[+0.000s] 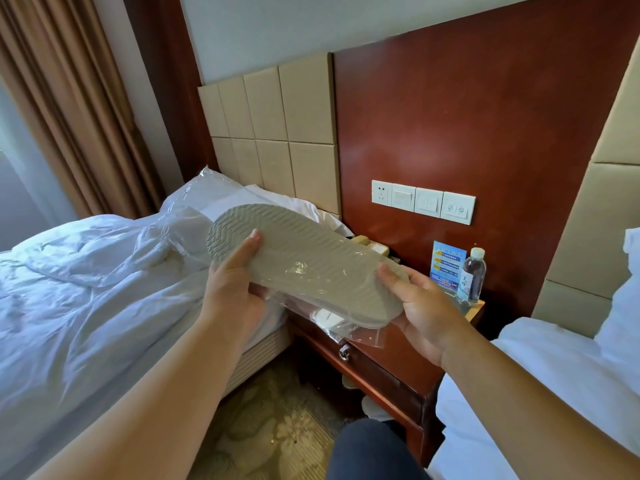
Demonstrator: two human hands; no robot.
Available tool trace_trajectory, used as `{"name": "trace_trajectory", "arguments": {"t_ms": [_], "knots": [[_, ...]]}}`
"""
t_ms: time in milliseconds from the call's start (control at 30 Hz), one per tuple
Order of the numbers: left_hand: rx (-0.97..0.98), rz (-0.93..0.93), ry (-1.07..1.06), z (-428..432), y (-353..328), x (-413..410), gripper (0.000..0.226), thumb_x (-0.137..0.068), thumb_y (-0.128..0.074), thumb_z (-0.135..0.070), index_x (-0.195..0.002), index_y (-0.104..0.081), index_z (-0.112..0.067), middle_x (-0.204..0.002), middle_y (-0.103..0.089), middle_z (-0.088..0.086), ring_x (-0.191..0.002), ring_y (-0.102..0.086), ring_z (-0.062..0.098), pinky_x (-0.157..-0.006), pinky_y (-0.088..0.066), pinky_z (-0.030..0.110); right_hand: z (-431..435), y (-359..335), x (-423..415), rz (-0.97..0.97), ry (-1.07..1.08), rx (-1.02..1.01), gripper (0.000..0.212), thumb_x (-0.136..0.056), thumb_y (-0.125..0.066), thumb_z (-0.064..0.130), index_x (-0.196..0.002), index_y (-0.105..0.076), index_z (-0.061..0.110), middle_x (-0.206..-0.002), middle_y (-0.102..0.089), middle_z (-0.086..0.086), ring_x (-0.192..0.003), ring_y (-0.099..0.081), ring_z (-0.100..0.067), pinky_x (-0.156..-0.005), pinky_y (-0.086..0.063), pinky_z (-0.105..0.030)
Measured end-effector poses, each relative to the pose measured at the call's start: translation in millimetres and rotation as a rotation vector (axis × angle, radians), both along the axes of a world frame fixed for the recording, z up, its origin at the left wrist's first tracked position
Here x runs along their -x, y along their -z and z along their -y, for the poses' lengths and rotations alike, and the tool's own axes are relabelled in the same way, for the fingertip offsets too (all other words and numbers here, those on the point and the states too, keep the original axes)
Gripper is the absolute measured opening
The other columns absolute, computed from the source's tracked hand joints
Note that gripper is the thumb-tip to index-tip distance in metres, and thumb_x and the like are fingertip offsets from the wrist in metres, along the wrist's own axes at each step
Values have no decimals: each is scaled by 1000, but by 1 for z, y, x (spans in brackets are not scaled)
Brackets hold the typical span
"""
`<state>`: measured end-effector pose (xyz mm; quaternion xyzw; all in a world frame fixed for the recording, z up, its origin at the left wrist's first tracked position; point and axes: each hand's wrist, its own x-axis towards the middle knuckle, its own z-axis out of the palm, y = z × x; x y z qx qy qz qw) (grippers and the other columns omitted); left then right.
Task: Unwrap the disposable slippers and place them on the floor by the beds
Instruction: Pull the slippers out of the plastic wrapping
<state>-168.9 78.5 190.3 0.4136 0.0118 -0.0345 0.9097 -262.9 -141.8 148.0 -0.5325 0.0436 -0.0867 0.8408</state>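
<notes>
A pack of grey disposable slippers (304,261), ribbed sole facing up, sits inside a clear plastic wrapper (194,209) whose loose end sticks out to the upper left. My left hand (232,282) grips the pack from below near its left end, thumb on the sole. My right hand (422,306) holds the right end, thumb on top and fingers under it. I hold the pack in the air above the gap between the two beds and the nightstand.
A white-sheeted bed (86,292) lies at left and another bed (554,393) at right. Between them stands a wooden nightstand (381,368) with a water bottle (471,275) and a blue card (445,265). Patterned carpet (270,431) lies below, with my knee (370,452) over it.
</notes>
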Motion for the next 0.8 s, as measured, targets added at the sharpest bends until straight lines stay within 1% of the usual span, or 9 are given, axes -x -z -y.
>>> {"name": "trace_trajectory", "arguments": {"t_ms": [100,167,233,333,433,567,633,733,800], "knots": [[13,-25,-25,-3,0,-4,66,-72,-83,-15,-131,-54,-14,-117,-71,8,-95,-72,23,-78,-60,43,4,2,1,-32,4,-8,45,-78,-70,32,-116,-66,8,-108,-74,-11,-95,-72,-23,-69,-60,-31],[17,-32,-35,-5,1,-6,66,-73,-82,-15,-133,-54,-15,-120,-69,8,-95,-72,23,-71,-61,40,8,4,2,-59,1,-10,43,-78,-72,27,-113,-66,5,-105,-74,-11,-91,-72,-23,-65,-59,-31],[19,-23,-37,-7,1,-8,66,-74,-81,-14,-134,-53,-14,-122,-68,9,-99,-71,25,-67,-60,38,10,5,2,-86,-23,24,39,-78,-72,23,-110,-65,3,-104,-72,-13,-89,-70,-24,-66,-59,-35],[-1,-1,-18,-7,4,-7,64,-76,-79,-14,-134,-53,-13,-126,-66,11,-106,-68,28,-79,-59,46,11,4,3,-119,-117,177,37,-78,-74,22,-113,-68,10,-111,-68,-15,-97,-65,-29,-76,-53,-43],[-23,39,16,-6,7,-5,60,-78,-79,-11,-133,-54,-10,-126,-65,15,-109,-66,31,-91,-53,55,7,0,3,-134,-207,330,44,-66,-82,28,-108,-71,19,-103,-75,-4,-91,-71,-20,-76,-56,-34],[-45,59,-6,-12,4,-8,60,-77,-79,-11,-132,-54,-8,-126,-65,16,-107,-67,30,-91,-53,52,7,-2,-2,-112,-197,394,51,-63,-85,27,-110,-70,15,-102,-76,-5,-94,-72,-21,-82,-57,-34],[-51,41,-48,-17,2,-11,73,-77,-79,-11,-141,-45,-8,-130,-61,16,-104,-66,28,-94,-52,49,11,-3,-2,-114,-188,415,57,-61,-86,29,-113,-69,15,-104,-76,-5,-96,-71,-22,-85,-55,-36],[-33,67,-46,-23,3,-14,84,-80,-77,-12,-150,-29,-11,-127,-55,14,-102,-63,28,-100,-47,51,16,-2,-1,-115,-191,430,55,-59,-87,31,-110,-71,19,-102,-76,-3,-92,-72,-18,-76,-55,-30],[-33,102,17,-25,3,-14,79,-84,-73,-23,-149,-31,-7,-137,-53,18,-118,-59,35,-106,-40,56,17,0,0,-110,-191,412,44,-59,-87,29,-101,-74,21,-99,-77,-2,-87,-73,-16,-67,-56,-23]]}}
